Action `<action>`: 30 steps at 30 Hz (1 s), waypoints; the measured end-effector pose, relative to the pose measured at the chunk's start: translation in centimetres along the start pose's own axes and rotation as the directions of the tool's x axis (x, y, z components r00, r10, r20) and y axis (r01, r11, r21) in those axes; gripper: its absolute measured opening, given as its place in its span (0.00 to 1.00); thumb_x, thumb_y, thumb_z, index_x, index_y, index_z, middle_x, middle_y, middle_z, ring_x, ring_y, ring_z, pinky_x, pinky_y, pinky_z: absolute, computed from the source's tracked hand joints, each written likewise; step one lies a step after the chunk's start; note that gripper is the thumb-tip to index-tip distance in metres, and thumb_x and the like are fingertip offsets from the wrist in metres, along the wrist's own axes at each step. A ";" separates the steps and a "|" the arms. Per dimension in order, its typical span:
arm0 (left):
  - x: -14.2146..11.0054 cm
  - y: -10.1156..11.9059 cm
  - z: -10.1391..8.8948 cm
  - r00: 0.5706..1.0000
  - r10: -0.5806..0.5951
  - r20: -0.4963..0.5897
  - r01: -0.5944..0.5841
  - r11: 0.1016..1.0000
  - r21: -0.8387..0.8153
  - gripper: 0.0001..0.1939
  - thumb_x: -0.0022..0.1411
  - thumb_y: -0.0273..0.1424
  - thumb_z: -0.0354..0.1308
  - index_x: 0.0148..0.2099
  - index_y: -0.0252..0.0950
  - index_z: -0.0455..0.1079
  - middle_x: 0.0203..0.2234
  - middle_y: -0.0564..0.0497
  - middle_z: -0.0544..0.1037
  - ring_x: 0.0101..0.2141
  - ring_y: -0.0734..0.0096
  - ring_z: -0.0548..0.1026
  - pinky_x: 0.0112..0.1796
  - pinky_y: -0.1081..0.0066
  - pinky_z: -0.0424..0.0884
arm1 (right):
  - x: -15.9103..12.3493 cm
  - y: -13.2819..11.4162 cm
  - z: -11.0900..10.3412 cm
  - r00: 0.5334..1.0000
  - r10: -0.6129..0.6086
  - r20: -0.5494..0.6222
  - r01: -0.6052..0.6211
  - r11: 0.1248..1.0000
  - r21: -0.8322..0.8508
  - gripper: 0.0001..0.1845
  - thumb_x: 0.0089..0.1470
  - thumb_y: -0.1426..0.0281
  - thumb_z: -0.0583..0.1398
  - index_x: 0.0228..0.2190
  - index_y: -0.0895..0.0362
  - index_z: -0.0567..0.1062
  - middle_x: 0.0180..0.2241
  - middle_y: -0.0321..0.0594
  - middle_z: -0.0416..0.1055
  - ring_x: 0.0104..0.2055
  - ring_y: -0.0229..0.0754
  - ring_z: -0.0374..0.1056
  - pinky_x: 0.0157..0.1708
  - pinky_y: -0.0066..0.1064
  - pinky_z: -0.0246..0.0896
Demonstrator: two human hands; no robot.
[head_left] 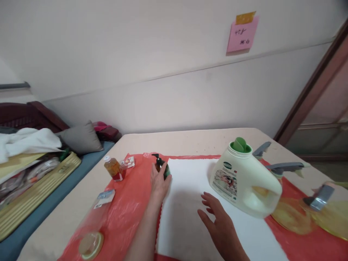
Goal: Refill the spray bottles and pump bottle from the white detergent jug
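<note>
My left hand is wrapped round a dark pump bottle with a black pump top, standing at the left edge of a white sheet. The fingers cover much of the bottle. Over the middle of the white sheet, my right hand hovers with its fingers apart and nothing in it. Nearest to that hand is a large pale green jug with a handle, its mouth holding a green cap. The jug stands upright on the right part of the sheet.
Red plastic lies under the sheet. At left are a bottle of amber liquid and a clear container on its side. On the right are grey-handled items, yellow discs and a metallic piece. A wall stands behind the table.
</note>
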State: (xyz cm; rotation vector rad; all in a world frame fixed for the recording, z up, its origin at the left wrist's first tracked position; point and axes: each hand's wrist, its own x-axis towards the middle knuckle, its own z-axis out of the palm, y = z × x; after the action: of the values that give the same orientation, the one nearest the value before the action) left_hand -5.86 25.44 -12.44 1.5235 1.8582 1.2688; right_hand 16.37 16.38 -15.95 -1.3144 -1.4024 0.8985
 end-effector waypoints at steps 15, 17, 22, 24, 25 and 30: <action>3.0 -1.9 0.4 0.984 0.003 -0.175 -0.020 0.995 -0.093 0.21 0.58 0.33 0.60 0.55 0.41 0.74 0.62 0.43 0.64 0.62 0.50 0.63 0.63 0.55 0.56 | 0.7 -0.8 -0.2 0.982 0.154 0.111 -0.162 0.985 0.063 0.21 0.49 0.56 0.61 0.43 0.52 0.76 0.46 0.46 0.76 0.41 0.48 0.74 0.41 0.41 0.70; 2.8 -1.8 -0.3 0.967 -0.017 -0.254 -0.028 0.985 -0.170 0.16 0.59 0.34 0.60 0.49 0.40 0.77 0.57 0.43 0.70 0.59 0.51 0.67 0.62 0.55 0.57 | 1.0 -1.0 -0.2 0.960 0.242 0.138 -0.262 0.953 0.150 0.22 0.46 0.54 0.63 0.41 0.53 0.77 0.41 0.45 0.77 0.41 0.51 0.74 0.42 0.42 0.69; 0.7 0.7 -1.5 0.974 -0.052 -0.220 -0.052 0.896 -0.441 0.17 0.56 0.39 0.63 0.46 0.37 0.79 0.44 0.43 0.81 0.48 0.57 0.78 0.54 0.56 0.69 | 1.3 -2.4 -0.3 0.824 0.469 0.318 -0.564 0.621 0.544 0.25 0.46 0.49 0.66 0.38 0.55 0.77 0.46 0.46 0.76 0.47 0.51 0.72 0.49 0.42 0.66; -1.0 2.5 -1.3 0.996 -0.071 -0.049 0.022 0.758 -0.651 0.18 0.52 0.39 0.68 0.44 0.36 0.79 0.41 0.43 0.83 0.44 0.57 0.80 0.51 0.57 0.72 | 1.2 -3.1 -0.5 0.751 0.466 0.467 -0.642 0.355 0.679 0.29 0.49 0.46 0.63 0.44 0.55 0.76 0.47 0.47 0.76 0.46 0.49 0.73 0.48 0.42 0.66; -2.0 3.5 -1.0 0.996 -0.068 0.066 0.094 0.664 -0.742 0.17 0.51 0.37 0.69 0.44 0.37 0.80 0.41 0.43 0.83 0.44 0.58 0.80 0.51 0.57 0.72 | 1.2 -3.3 -0.7 0.731 0.419 0.538 -0.659 0.234 0.714 0.31 0.50 0.45 0.62 0.47 0.55 0.75 0.48 0.47 0.76 0.45 0.48 0.73 0.47 0.43 0.66; -5.2 6.7 0.0 0.946 0.012 0.324 0.258 0.575 -0.776 0.13 0.57 0.34 0.67 0.44 0.37 0.80 0.44 0.43 0.83 0.46 0.60 0.80 0.50 0.65 0.73 | 0.9 -3.9 -1.6 0.716 0.216 0.664 -0.682 0.009 0.732 0.30 0.57 0.47 0.57 0.49 0.56 0.74 0.48 0.48 0.76 0.43 0.47 0.72 0.43 0.41 0.66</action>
State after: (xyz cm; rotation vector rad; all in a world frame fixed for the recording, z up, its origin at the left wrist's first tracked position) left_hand -0.62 20.49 -7.93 0.9515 0.9037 1.4295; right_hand 16.91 16.51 -11.66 -0.4624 -0.1958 2.1671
